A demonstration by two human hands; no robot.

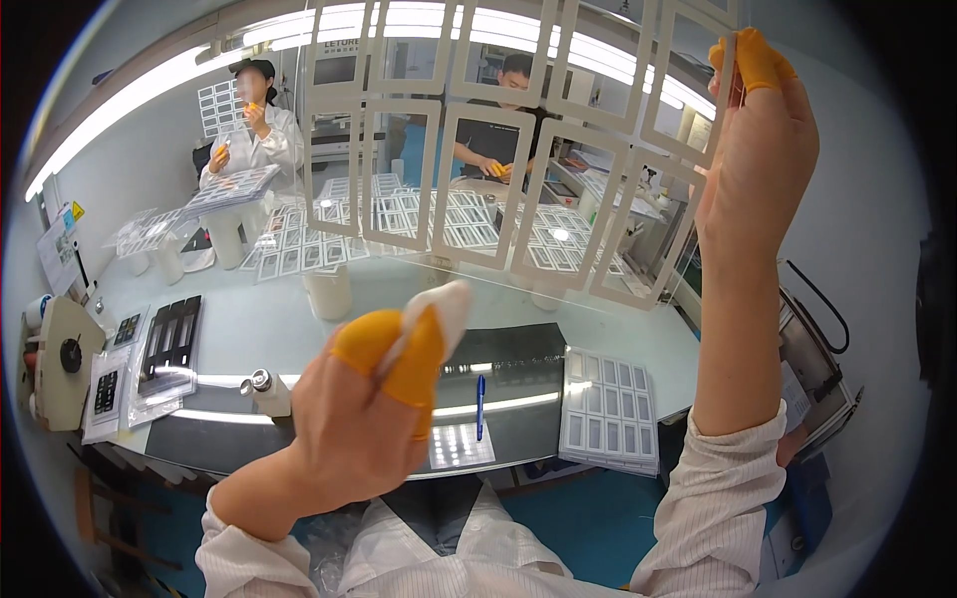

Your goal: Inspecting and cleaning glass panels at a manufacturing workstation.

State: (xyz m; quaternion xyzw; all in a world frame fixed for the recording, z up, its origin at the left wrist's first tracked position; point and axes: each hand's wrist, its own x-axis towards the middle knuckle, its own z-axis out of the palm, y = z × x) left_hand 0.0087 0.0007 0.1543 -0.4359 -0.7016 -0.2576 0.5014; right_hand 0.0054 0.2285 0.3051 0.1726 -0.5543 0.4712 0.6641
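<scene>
My right hand (763, 169), raised at the upper right with orange finger cots on its fingertips, grips the right edge of a clear sheet (493, 108). Rows of pale rectangular frames are printed on this sheet, which is held up and tilted in front of me. Below it, my left hand (354, 424) also wears orange finger cots. A folded white wipe (455, 307) is pinched between its thumb and fingers, apart from the sheet.
A blue pen (480, 407) lies on the dark mat beside a stack of framed sheets (608, 409). A small metal-topped bottle (264, 391) stands left. Black panels (171, 339) lie farther left. More sheets (309, 239) rest on white cylinders. Two people work across the table.
</scene>
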